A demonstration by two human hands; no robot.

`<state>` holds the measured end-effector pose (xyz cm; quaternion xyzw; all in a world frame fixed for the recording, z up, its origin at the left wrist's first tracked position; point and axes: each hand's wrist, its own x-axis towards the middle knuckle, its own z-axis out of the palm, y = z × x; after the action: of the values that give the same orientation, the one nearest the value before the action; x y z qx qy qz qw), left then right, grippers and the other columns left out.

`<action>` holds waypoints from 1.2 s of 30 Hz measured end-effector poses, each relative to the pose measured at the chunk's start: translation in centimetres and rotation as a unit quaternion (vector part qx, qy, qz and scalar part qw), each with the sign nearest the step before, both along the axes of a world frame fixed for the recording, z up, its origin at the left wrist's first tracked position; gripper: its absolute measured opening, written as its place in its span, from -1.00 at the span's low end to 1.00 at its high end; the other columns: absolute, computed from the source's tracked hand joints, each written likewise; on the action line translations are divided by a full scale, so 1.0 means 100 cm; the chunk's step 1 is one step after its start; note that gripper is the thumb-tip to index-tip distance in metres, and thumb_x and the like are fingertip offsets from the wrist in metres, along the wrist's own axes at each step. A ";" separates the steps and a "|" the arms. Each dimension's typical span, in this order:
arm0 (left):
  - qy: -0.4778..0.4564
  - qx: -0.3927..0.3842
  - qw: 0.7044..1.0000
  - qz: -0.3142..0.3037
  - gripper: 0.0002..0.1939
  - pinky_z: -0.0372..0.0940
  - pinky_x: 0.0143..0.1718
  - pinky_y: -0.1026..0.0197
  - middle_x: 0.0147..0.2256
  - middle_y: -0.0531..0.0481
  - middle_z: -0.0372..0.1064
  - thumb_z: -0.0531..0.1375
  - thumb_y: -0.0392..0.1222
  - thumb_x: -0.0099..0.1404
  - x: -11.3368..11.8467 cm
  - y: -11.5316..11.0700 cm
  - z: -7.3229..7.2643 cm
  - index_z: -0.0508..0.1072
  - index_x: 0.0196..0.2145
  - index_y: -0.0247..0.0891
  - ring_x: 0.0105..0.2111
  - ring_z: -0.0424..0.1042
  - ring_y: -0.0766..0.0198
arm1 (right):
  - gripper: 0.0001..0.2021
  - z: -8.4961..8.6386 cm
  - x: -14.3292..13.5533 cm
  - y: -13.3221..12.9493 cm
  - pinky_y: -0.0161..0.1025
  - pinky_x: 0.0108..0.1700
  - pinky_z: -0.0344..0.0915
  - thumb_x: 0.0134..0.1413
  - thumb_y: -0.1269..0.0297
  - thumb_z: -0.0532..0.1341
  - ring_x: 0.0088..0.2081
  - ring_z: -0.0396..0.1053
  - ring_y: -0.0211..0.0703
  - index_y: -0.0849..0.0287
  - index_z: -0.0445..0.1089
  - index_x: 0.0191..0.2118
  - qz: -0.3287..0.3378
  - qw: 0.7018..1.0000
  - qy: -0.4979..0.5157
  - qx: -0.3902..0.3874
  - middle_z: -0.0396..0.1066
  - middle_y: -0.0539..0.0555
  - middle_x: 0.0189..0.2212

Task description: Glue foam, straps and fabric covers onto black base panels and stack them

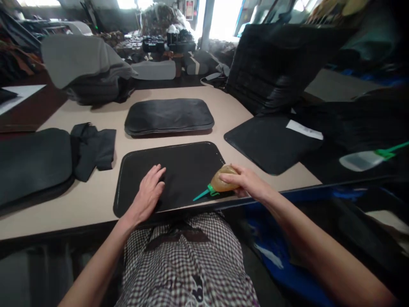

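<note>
A black rounded-corner panel (179,170) lies flat at the table's front edge, with a thin glossy line along its border. My left hand (151,189) rests on its left part, fingers stretched out. In my right hand (244,181) is a squeeze bottle (220,179) of amber glue-like liquid, gripped round its body. Its green nozzle points down and left, close to the panel's front right part; whether the tip touches I cannot tell. Just behind the panel sits a stack of similar black pieces (169,116).
More black panels (35,164) and folded black fabric (96,147) lie at the left. A black sheet (271,143) with a white paper strip (304,129) is at the right, near another squeeze bottle (361,161). Grey sheets (76,59) and a tall black stack (281,64) stand behind.
</note>
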<state>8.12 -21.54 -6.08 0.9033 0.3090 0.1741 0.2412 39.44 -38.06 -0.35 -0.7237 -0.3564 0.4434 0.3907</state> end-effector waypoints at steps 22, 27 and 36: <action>0.138 0.060 0.987 -0.052 -0.46 -0.02 0.09 -0.09 -0.08 -0.07 0.50 -0.26 -0.03 0.58 -0.084 0.082 0.038 0.45 0.13 -0.10 -0.01 0.27 0.04 | -0.56 -0.020 -0.183 0.128 -0.33 -0.67 0.23 0.10 -0.12 0.32 -0.63 0.31 -0.22 0.05 0.34 -0.04 0.170 0.981 -0.033 0.082 0.39 -0.07 -0.52; 0.143 0.036 0.988 -0.035 -0.47 0.02 0.08 -0.07 -0.08 -0.10 0.46 -0.24 -0.04 0.56 -0.084 0.079 0.041 0.46 0.13 -0.13 0.00 0.26 0.04 | -0.54 -0.023 -0.176 0.138 -0.35 -0.67 0.21 0.07 -0.11 0.36 -0.63 0.29 -0.27 0.04 0.34 -0.02 0.145 0.981 -0.017 0.126 0.42 -0.05 -0.42; 0.055 0.042 0.997 -0.029 -0.53 0.13 0.12 -0.03 -0.06 -0.02 0.52 -0.14 0.00 0.50 -0.087 0.095 0.013 0.49 0.11 0.02 -0.01 0.39 0.06 | -0.60 -0.012 -0.021 0.087 -0.26 -0.28 0.52 0.00 0.25 0.41 -0.24 0.51 -0.13 0.08 0.41 -0.01 -0.032 0.911 0.330 0.247 0.52 0.09 -0.11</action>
<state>-0.58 -12.01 -4.79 0.9296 0.2875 0.1302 0.1905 37.39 -29.31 -1.52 -0.4280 -0.2816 0.5419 0.6662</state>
